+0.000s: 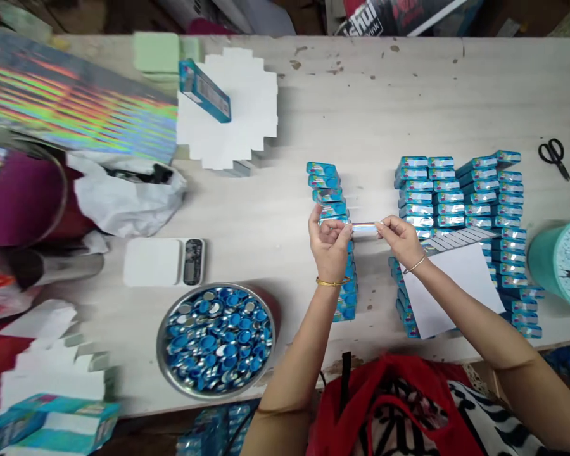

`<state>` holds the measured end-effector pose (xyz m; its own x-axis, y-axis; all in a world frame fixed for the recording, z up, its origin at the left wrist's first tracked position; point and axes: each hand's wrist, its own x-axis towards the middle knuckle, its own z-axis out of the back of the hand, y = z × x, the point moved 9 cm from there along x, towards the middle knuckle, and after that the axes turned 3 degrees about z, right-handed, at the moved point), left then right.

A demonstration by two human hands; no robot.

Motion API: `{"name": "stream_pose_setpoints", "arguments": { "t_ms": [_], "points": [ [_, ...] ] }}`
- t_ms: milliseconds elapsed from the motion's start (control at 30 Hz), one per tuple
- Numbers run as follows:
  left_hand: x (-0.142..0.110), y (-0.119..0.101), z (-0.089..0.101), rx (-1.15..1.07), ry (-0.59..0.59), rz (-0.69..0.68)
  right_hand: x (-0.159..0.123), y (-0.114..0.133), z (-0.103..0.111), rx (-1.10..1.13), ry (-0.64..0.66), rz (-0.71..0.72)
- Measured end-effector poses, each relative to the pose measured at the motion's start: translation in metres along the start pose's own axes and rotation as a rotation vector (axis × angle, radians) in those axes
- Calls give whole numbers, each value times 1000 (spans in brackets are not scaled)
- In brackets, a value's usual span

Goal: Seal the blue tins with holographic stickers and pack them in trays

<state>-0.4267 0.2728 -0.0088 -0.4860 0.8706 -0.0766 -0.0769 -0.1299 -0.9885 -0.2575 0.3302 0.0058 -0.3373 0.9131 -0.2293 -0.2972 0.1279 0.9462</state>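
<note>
My left hand (330, 244) and my right hand (401, 239) hold one small shiny silver-and-blue box (365, 230) between them, each hand pinched on an end, just above the table (313, 120). Under my left hand runs a column of small blue boxes (330, 190) stacked on the table. To the right of my right hand lie several rows of the same blue boxes (456, 190), partly covered by a white sheet of paper (456, 285) under my right forearm.
A metal bowl (216, 342) of blue caps sits front left, a white scale (164, 261) behind it. White flat cartons (228, 114) with a blue box (204, 88) on top lie at the back. Scissors (555, 155) and a teal bucket (558, 259) are at the right.
</note>
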Motion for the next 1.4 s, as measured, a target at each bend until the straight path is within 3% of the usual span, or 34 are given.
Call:
{"name": "stream_pose_setpoints", "arguments": {
  "t_ms": [200,367,500,733,900,1100,1200,1300,1400],
  "points": [
    [83,23,40,163,-99,-89,81,10,-46,-168,-47,61],
    [160,37,36,371,-90,-140,145,-7,-61,-404,-102,-67],
    [195,55,30,353,-36,-88,171,-24,-68,-487,-124,-136],
    [217,72,31,431,1,-110,187,-37,-77,-582,-121,-199],
    [217,77,27,440,14,-70,189,-43,-80,-586,-118,-213],
    [215,80,35,480,-78,20,189,-64,-79,-465,-184,-230],
    [224,102,43,305,-109,161,182,-71,-82,-282,-250,-146],
    [226,132,38,23,-28,363,174,-74,-91,-73,-249,-34],
    [217,141,38,-90,-11,433,172,-82,-103,120,-206,-39]
  ]
}}
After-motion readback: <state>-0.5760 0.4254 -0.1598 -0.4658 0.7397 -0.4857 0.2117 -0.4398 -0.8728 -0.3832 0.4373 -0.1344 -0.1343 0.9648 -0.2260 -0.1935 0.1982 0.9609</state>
